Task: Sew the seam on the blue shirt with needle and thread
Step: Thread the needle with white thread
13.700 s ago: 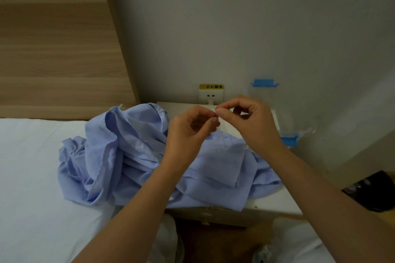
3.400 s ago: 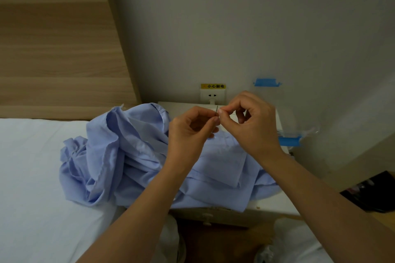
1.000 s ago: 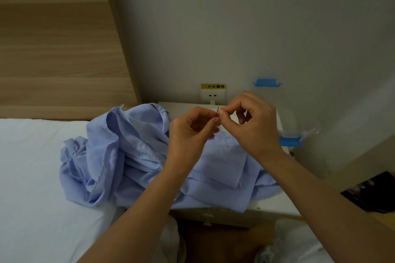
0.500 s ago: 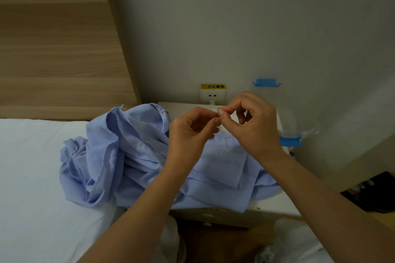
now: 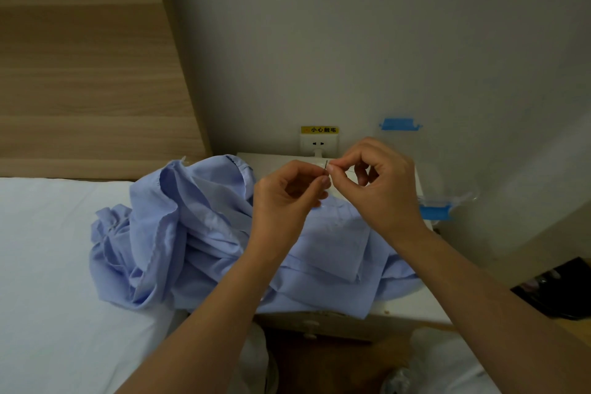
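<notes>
Two bare forearms reach in from the near edge and meet over the middle. Nearest on the left lies a white sheet (image 5: 48, 265). Right of it stands a pale nightstand (image 5: 412, 309) with a small knob (image 5: 308, 324) on its front.

The shirt (image 5: 179, 233) lies crumpled across both. Its bunched part is on the sheet and a flatter folded part is on the nightstand top, under the hands. Neither hand touches it.

The left hand (image 5: 287, 198) is raised above the shirt, its thumb and forefinger pinching a needle (image 5: 325, 166) that stands about upright, its top showing above the fingertips. The right hand (image 5: 380, 192) is just right of it, thumb and forefinger pinched tight at the needle's top and the other fingers curled. A faint thread (image 5: 349, 171) arcs right from that pinch. Whether it passes through the eye cannot be told.

Right of the nightstand, a clear plastic thing with a blue clip (image 5: 435, 211) is near the wall, and something dark (image 5: 559, 288) lies at the right edge.

Farther back a white socket (image 5: 318, 142) with a yellow label (image 5: 319, 129) is on the grey wall, with a blue strip (image 5: 399, 124) to its right. A wooden headboard (image 5: 89, 57) fills the far left.
</notes>
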Tool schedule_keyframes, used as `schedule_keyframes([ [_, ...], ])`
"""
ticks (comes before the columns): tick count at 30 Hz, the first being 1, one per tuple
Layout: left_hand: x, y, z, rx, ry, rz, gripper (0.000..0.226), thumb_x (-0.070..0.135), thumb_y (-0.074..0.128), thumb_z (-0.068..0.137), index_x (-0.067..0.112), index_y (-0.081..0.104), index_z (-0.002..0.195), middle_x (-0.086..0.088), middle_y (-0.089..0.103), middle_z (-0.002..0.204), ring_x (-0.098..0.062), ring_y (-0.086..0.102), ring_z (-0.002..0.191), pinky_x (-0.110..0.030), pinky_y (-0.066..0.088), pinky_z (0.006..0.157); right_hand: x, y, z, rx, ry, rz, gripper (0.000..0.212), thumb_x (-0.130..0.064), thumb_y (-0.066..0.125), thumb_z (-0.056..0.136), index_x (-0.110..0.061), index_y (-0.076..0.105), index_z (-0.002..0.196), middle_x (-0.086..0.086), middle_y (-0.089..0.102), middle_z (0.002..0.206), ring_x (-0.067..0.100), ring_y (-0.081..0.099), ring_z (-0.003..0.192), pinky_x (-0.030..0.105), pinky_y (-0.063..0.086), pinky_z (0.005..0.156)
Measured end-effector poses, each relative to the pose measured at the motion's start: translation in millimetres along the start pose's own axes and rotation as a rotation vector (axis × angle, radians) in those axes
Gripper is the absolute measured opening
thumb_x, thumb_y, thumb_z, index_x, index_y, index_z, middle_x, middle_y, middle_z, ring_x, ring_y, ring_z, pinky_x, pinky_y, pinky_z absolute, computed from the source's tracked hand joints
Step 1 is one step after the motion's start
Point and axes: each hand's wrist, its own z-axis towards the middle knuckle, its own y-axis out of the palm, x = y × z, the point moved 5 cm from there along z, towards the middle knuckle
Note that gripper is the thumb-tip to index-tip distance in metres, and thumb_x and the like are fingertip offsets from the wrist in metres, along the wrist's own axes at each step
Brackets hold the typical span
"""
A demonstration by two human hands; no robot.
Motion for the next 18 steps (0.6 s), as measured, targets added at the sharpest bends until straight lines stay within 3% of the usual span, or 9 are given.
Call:
schedule_keyframes([
  [6,0.6,0.4,-0.2,-0.006,0.009,0.003,0.013,0.004,0.065,0.088,0.017,0.067,0.092,-0.002,0.071,0.081,-0.017,0.071,0.072,-0.029,0.060,0.067,0.0,0.3,-0.4,-0.006,-0.002,0.001,0.014,-0.013,0.073,0.080,-0.007,0.065,0.070,-0.002,0.060,0.068,0.009,0.046,0.054,0.013,0.037,0.055],
  [18,-2.1,0.2,0.8,-0.005,0.021,0.022,0.009,0.005,0.065,0.088,0.010,0.067,0.094,-0.005,0.072,0.083,-0.016,0.071,0.073,-0.027,0.059,0.066,-0.9,-0.9,0.1,-0.013,0.033,0.045,0.013,-0.014,0.074,0.080,-0.007,0.068,0.071,-0.005,0.060,0.068,0.003,0.047,0.057,0.011,0.037,0.054],
])
